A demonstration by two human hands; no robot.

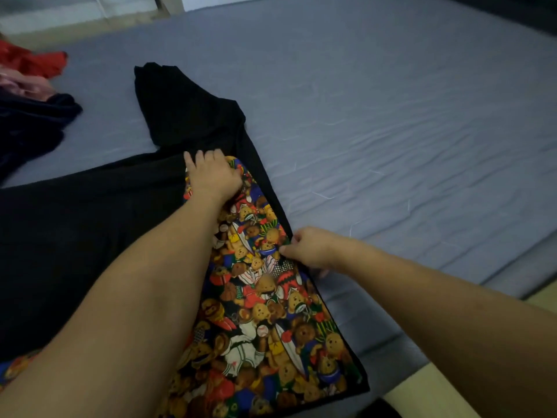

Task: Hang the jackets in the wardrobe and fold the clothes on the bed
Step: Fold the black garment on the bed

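- The black garment [90, 224], with its teddy-bear print panel [265, 297], is lying spread across the blue bed [391, 131], near the front edge
- The left hand [212, 175] is resting at the top of the print, fingers curled onto the cloth; whether it is gripping is not clear
- The right hand [310, 247] is pinching the black hem beside the panel, forearm reaching in low
- Judgement: the fold is being squared; both edges should be kept taut and aligned before creasing, or the panel will be bunching
- A heap of unfolded clothes [27, 95] is waiting at the far left
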